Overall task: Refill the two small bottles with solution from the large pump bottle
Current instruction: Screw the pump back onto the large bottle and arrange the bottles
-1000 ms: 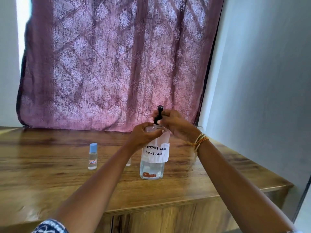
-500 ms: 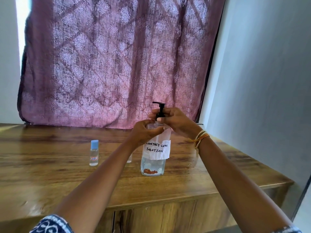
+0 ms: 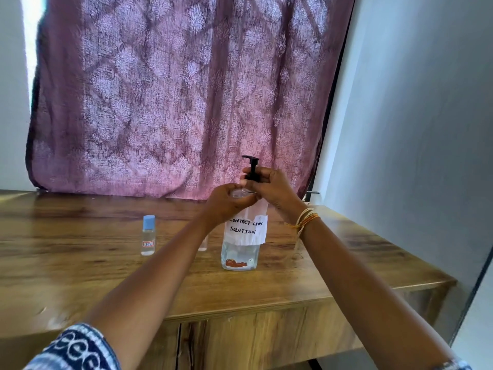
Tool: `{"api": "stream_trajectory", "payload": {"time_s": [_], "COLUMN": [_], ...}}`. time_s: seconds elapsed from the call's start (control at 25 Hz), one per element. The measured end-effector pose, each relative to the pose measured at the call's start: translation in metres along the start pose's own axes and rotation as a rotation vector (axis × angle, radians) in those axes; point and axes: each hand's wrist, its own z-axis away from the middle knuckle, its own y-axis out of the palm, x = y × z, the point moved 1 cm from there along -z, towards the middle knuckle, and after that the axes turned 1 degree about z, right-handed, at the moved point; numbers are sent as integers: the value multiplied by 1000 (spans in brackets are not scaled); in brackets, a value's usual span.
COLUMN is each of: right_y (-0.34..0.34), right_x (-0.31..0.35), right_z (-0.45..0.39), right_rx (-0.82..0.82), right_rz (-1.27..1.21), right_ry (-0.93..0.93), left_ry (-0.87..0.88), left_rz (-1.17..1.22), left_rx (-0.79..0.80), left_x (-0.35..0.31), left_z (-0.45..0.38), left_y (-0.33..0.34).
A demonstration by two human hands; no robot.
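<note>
Head view shows the large clear pump bottle with a handwritten paper label (image 3: 241, 244) standing upright on the wooden cabinet top (image 3: 80, 276). The left hand (image 3: 229, 204) is curled round the bottle's shoulder, and the right hand (image 3: 272, 186) pinches the black pump head (image 3: 251, 168) at its collar. Left of the pump bottle, apart from it, stands a small clear bottle with a blue cap (image 3: 148, 236); a second small bottle (image 3: 202, 243) just beside it is mostly hidden by the left forearm. The step looks like unscrewing the pump. It would go best with the bottle held firm and upright, the collar turned evenly, and the pump lifted straight so nothing spills.
</note>
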Motion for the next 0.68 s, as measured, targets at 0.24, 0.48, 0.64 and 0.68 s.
{"api": "stream_trajectory", "payload": {"time_s": [0.24,0.48,0.64,0.68], "right_y": [-6,26,31,32], "right_x": [-55,-113,-124,-123], "right_z": [51,82,69,67], "right_rx": [79,122,27,32], "right_rz": [-171,158,245,262], "right_ry": [143,138,197,196], "left_ry": [-49,-73,-252,-296], "left_rz": [-56,-42,-192,-235], "left_rx": [38,-421,-515,-481], "left_x": [18,67,81,86], "left_z": [33,86,85,81], "left_y": [-4,-10,-15,-15]}}
